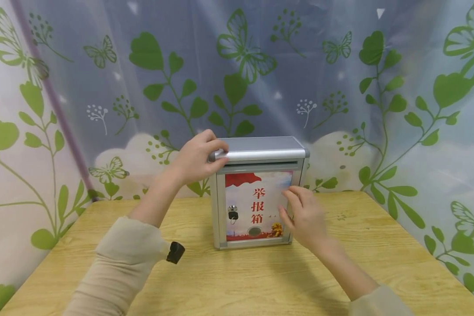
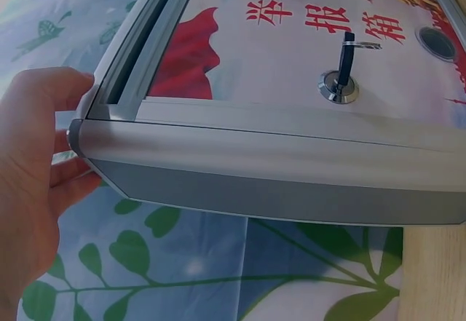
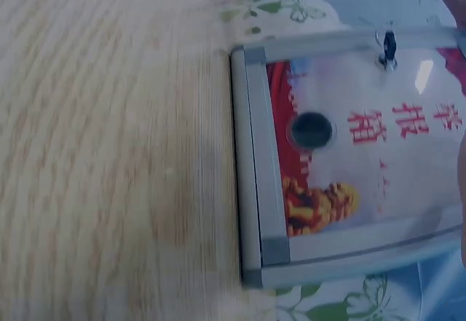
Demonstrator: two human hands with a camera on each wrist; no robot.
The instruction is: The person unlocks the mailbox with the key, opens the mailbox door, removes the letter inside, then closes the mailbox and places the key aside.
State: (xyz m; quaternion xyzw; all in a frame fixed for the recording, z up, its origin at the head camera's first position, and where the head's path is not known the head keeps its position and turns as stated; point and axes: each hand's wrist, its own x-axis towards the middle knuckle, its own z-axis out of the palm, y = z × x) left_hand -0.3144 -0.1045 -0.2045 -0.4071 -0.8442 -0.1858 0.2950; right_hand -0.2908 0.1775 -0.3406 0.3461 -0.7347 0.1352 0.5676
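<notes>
A silver metal report box (image 1: 260, 147) stands upright on the wooden table, with red characters on its front panel (image 1: 241, 188). My left hand (image 1: 197, 159) grips the box's upper left corner; in the left wrist view, its fingers (image 2: 76, 179) reach round the far side. A black-headed key (image 1: 233, 215) sits in the lock on the panel's left side, and a small ring hangs from it. In front of the panel's right edge is my right hand (image 1: 306, 217), its fingers loosely bent and holding nothing. Whether its fingertips touch the box I cannot tell.
The wooden table (image 1: 174, 281) extends to both sides of the box and in front of it. Behind hangs a cloth backdrop (image 1: 158, 109) with green leaves and butterflies. A black clip-like piece (image 1: 175, 252) sticks out at the left sleeve.
</notes>
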